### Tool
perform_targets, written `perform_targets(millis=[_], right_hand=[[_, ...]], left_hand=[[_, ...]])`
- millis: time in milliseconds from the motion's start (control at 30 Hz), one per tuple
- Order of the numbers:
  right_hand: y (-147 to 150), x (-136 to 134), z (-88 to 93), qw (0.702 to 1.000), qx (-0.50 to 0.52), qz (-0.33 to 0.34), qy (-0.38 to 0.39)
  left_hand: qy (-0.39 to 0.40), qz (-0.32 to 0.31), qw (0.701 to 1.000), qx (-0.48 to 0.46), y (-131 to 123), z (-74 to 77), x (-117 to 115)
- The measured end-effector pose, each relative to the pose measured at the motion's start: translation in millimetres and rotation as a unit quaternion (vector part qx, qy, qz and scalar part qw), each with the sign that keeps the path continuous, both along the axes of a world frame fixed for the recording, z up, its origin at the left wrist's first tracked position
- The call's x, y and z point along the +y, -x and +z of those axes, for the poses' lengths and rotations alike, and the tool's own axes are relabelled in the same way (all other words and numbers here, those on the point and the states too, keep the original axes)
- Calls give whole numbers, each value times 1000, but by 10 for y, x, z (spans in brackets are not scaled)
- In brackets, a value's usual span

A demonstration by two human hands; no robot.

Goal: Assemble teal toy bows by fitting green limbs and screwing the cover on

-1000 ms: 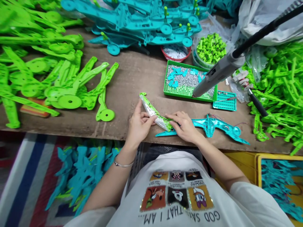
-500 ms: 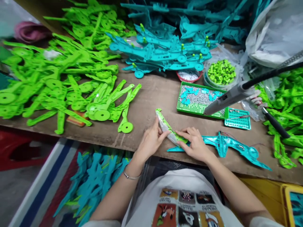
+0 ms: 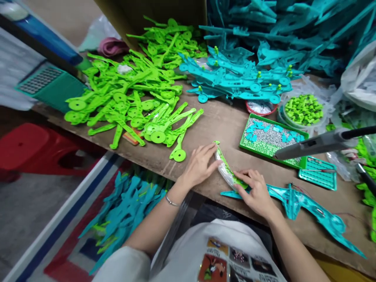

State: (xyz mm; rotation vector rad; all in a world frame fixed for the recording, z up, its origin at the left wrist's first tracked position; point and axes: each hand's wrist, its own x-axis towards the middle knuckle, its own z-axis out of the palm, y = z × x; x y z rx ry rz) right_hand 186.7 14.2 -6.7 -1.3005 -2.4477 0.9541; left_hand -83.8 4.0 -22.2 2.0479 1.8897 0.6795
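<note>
A bright green plastic part (image 3: 225, 159) with a clear curved plastic strip (image 3: 225, 172) along its near side lies slanted between my hands, close to the table's front edge. My left hand (image 3: 200, 165) holds its upper end, fingertips at the tip and thumb against the clear strip. At the lower end, my right hand (image 3: 256, 191) grips the part between thumb and fingers. Partly under my right hand is a long turquoise plastic shell (image 3: 305, 203) with thin wires; it reaches out to the right along the table edge.
Green arm-shaped parts (image 3: 123, 98) are heaped at left, turquoise shells (image 3: 235, 76) at the back. At right are a green tray (image 3: 243, 145) of screws, a tub of green pieces (image 3: 304, 110), a teal tray (image 3: 317, 178) and a hanging grey electric screwdriver (image 3: 311, 145).
The view has turned left, so things appear shifted to the right. My left fingers have moved up to the part's tip, and more of the clear strip shows.
</note>
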Motion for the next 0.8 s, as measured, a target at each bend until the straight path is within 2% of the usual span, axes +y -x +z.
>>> perform_targets(millis=[67,133,167,200,367,433,500,567,633,733,800], right_hand=[[4,-5,8,1000,0,-3,2],[17,6,15,1000,5,-15,-5],[28,20,19,1000,11,-22,-12],[41,40,23,999,17,-28,-20],[117,160,52,996,46,-31,-69],[128,194,64,995,52,-26,-81],[131,223,87,995,55,-20,-83],[148,251,137,995,66,-17,-76],[205,269,220,994,95,-15,-59],[370,245,371,988,147,-16,-48],[492,180,442,989,132,-9,-65]], left_hand=[[-38,119,992,8,206,3,-8],[-55,266,960,67,429,-19,-22],[-44,305,947,95,525,-37,-27],[-29,317,941,112,604,-59,-29],[11,284,954,94,764,-119,27],[19,290,957,12,812,-89,75],[37,298,944,-134,865,-31,131],[57,291,909,-292,860,35,182],[79,263,856,-438,725,86,211],[134,216,760,-599,257,118,172],[173,195,725,-638,-123,127,83]])
